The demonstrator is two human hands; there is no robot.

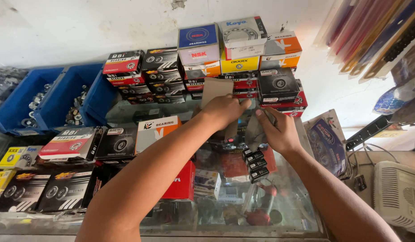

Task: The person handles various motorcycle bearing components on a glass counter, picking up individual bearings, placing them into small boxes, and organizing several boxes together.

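The person's left hand [223,110] grips a flat brown card [215,92] near the back edge of the glass counter [288,201]. The right hand [279,130] pinches a grey cloth [254,132] just beside it. Small black boxes [254,163] lie on the glass below the hands. Stacked boxes [239,58] stand behind, and blue bins [50,96] sit at the back left corner.

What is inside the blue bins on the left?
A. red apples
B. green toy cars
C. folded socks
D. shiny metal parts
D: the blue bins hold small shiny metal parts, like rings and nuts, piled loosely. They sit to the left of both hands, the left hand and right hand, which are busy with brown and grey paper by the stacked boxes.
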